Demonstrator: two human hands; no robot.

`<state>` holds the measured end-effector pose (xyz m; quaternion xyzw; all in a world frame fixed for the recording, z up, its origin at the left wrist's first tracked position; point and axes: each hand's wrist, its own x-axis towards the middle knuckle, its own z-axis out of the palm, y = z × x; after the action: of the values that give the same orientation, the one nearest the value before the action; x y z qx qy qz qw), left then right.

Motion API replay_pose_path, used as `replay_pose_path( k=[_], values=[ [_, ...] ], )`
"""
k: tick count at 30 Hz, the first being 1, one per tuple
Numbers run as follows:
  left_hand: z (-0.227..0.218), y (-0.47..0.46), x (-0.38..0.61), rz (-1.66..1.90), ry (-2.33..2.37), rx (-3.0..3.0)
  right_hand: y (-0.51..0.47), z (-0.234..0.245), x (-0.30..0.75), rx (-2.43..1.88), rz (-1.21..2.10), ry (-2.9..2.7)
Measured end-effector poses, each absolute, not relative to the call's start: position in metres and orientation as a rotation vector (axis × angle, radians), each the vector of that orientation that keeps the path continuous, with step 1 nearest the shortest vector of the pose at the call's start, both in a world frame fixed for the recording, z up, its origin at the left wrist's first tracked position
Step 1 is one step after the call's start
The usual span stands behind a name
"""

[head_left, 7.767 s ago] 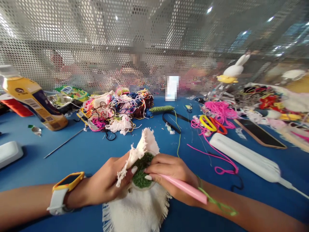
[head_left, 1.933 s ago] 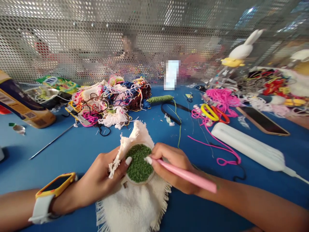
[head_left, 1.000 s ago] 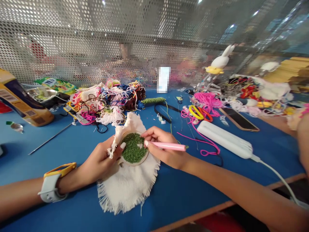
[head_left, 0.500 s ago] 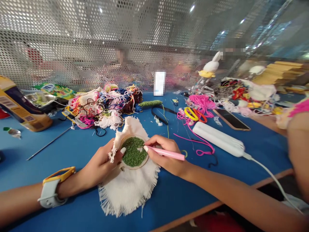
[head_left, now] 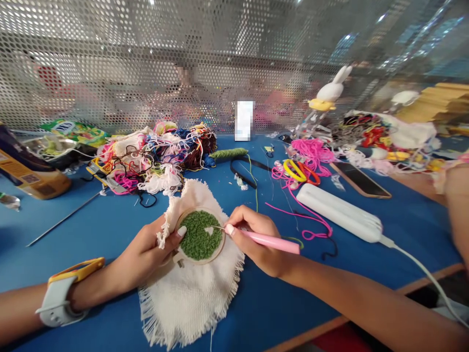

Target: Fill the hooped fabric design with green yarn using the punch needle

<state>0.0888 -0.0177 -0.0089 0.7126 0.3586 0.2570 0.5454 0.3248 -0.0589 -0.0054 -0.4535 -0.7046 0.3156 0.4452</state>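
Observation:
My left hand (head_left: pixel 156 247) grips the left side of a small round embroidery hoop (head_left: pixel 221 248), its thumb lying on the front rim. Dense green yarn loops (head_left: pixel 200 244) fill the hoop, apart from a small bare white patch right of the middle. White fringed cloth (head_left: pixel 194 298) spreads out around the hoop and hangs below it. In my right hand (head_left: pixel 258 239), closed around its handle, is a pink punch needle (head_left: pixel 273 240). Its thin metal shaft points left over the hoop, with the tip at the bare patch. Whether the tip pierces the cloth I cannot tell.
Tangled yarn (head_left: pixel 161 156) and a green yarn bundle (head_left: pixel 229 153) lie behind the hoop. To the right are yellow-handled scissors (head_left: pixel 293 171), pink yarn (head_left: pixel 313 151), a white corded device (head_left: pixel 339 212) and a phone (head_left: pixel 361 179). A long metal rod (head_left: pixel 64 220) and a bottle (head_left: pixel 34 171) lie left.
My right hand has drawn back a little to the right, baring more of the needle's shaft. The hoop and left hand sit slightly lower and further left. The camera view has shifted too.

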Motion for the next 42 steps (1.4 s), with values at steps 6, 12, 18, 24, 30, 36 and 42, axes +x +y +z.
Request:
replay_pose_path(
  k=[6, 12, 18, 24, 30, 36, 42],
  values=[
    [-0.011, -0.018, 0.088, 0.592, 0.891, 1.653, -0.059, -0.007, 0.327, -1.108, 0.752, -1.784],
    [-0.010, -0.018, 0.088, 0.593, 0.908, 1.713, -0.057, -0.008, 0.326, -1.075, 0.711, -1.834],
    [-0.008, -0.018, 0.084, 0.572, 0.933, 1.887, -0.057, -0.002, 0.318, -1.058, 0.559, -1.932],
    [-0.007, -0.022, 0.082, 0.597, 0.918, 2.035, -0.056, -0.004, 0.314, -1.036, 0.460, -1.971],
    [-0.007, -0.023, 0.083, 0.611, 0.916, 2.082, -0.055, -0.002, 0.313, -1.057, 0.468, -1.966],
    [-0.010, -0.027, 0.079, 0.643, 0.865, 2.185, -0.055, 0.003, 0.314, -1.114, 0.550, -1.934],
    [-0.008, -0.027, 0.079, 0.637, 0.829, 2.255, -0.050, 0.005, 0.310, -1.213, 0.653, -1.905]
  ],
)
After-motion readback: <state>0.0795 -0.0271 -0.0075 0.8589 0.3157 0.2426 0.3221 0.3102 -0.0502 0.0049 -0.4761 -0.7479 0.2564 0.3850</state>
